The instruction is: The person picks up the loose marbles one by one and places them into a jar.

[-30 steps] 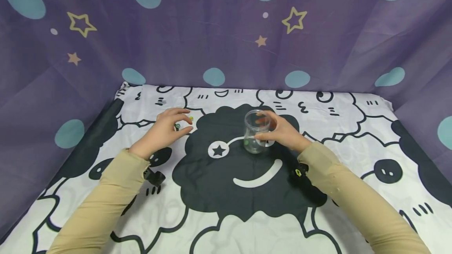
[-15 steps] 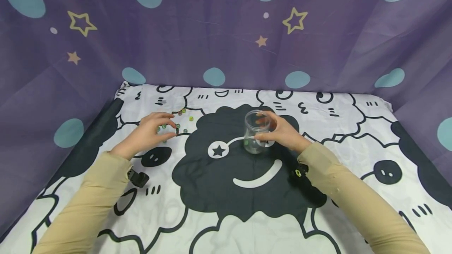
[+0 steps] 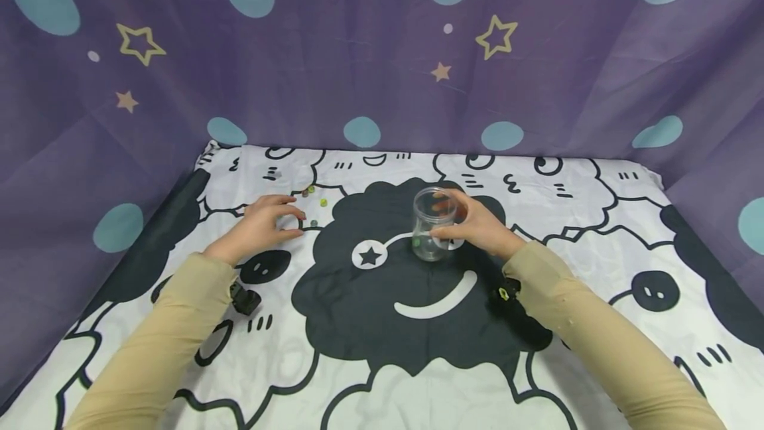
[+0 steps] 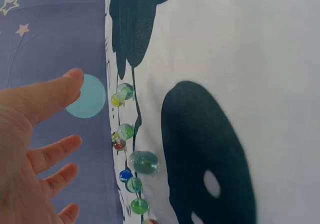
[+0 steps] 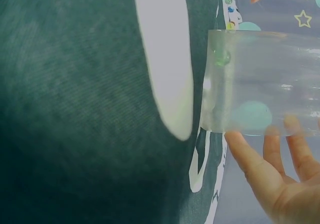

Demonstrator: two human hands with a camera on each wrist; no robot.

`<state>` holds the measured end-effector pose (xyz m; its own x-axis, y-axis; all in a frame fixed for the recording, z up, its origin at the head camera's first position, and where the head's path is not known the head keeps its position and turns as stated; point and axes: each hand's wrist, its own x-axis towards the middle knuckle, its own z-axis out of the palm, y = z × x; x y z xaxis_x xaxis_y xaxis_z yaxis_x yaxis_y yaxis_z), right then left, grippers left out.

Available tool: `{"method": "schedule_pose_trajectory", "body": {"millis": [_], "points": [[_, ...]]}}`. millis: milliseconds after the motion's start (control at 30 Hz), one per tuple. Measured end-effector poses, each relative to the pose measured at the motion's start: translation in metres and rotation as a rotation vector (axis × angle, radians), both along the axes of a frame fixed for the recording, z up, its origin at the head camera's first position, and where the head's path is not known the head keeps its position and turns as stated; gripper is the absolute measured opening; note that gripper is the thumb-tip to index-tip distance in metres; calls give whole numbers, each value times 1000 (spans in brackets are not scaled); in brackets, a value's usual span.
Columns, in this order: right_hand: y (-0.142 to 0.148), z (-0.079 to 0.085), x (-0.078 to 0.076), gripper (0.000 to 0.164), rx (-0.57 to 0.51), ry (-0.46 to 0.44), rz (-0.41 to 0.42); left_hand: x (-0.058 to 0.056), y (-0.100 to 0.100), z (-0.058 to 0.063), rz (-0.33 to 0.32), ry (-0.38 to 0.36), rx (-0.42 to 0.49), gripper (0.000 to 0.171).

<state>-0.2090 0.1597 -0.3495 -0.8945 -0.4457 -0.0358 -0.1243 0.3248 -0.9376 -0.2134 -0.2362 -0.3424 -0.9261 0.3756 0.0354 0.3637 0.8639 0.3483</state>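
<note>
My left hand point(image 3: 262, 224) is over the left part of the table, fingers loosely bent and apart from the thumb, with nothing between them. Beside and beyond it lie several glass marbles, among them a yellow one point(image 3: 323, 202) and a greenish one point(image 3: 314, 223). More show in the left wrist view, including a blue marble point(image 4: 125, 176) and a green marble point(image 4: 140, 206); one blurred marble point(image 4: 144, 162) sits among them. With my right hand point(image 3: 477, 221) I grip a clear jar point(image 3: 431, 247) that stands upright with its mouth up. A green marble point(image 5: 222, 58) is inside, near its bottom.
The table is covered by a black-and-white cartoon cloth point(image 3: 418, 337). Behind it and at both sides hangs a purple curtain point(image 3: 370, 71) with stars and blue ovals. A small black wrist camera point(image 3: 246, 298) sits below my left sleeve cuff.
My left hand has drawn back left from nearer the jar, uncovering marbles, then shifted slightly right again. The right hand and the jar have stayed in place.
</note>
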Motion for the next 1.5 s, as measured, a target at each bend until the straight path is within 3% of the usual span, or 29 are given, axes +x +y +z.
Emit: {"method": "schedule_pose_trajectory", "body": {"millis": [433, 667, 1500], "points": [[0, -2, 0, 70, 2, 1, -6, -18, 16, -4, 73, -32, -103, 32], [1, -2, 0, 70, 7, 8, -6, -25, 22, -7, 76, -70, -89, 27], [2, -3, 1, 71, 23, 22, -2, -34, 22, -17, 119, -134, -130, 17]]}}
